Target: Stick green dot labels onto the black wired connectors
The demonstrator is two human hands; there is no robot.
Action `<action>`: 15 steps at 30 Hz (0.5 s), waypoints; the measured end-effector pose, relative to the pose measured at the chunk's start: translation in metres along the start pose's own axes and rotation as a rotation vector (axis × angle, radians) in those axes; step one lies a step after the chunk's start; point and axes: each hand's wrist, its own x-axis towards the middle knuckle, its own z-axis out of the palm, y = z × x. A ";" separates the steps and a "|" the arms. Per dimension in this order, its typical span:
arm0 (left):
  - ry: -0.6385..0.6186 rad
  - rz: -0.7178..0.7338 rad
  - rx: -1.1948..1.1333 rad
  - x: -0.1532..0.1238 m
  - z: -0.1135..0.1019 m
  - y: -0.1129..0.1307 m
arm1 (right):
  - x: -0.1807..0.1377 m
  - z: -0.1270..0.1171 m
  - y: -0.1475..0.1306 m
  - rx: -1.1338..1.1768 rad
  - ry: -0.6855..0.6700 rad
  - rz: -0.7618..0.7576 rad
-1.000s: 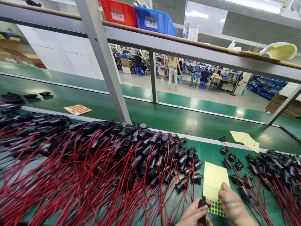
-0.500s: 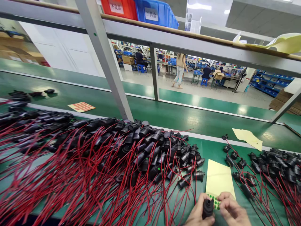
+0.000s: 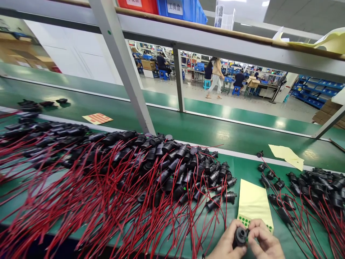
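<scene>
At the bottom edge my left hand (image 3: 225, 244) is closed around a black round connector (image 3: 239, 236). My right hand (image 3: 265, 242) pinches at the connector's front face with thumb and fingertips pressed together. Just behind both hands lies a pale yellow backing sheet (image 3: 254, 203) with a few green dot stickers (image 3: 244, 219) left at its near end. Whether a sticker is under my right fingertips is hidden.
A large heap of black connectors with red wires (image 3: 121, 180) covers the green bench to the left. A smaller heap (image 3: 315, 190) lies to the right. A grey frame post (image 3: 126, 72) stands ahead, with blue and red bins (image 3: 178, 9) on the shelf. People move on the floor beyond.
My left hand has lifted the connector and turned its face up. My right hand left the sticker sheet and came onto the connector. The view has shifted slightly downward.
</scene>
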 end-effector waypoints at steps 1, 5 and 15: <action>-0.008 0.002 -0.001 0.000 0.000 0.001 | 0.000 -0.002 0.001 -0.026 -0.046 -0.009; -0.026 0.052 0.035 0.000 0.001 0.006 | 0.001 -0.012 0.007 -0.116 -0.181 -0.058; -0.026 0.074 0.046 -0.004 0.003 0.024 | 0.003 -0.015 0.016 -0.137 -0.187 -0.089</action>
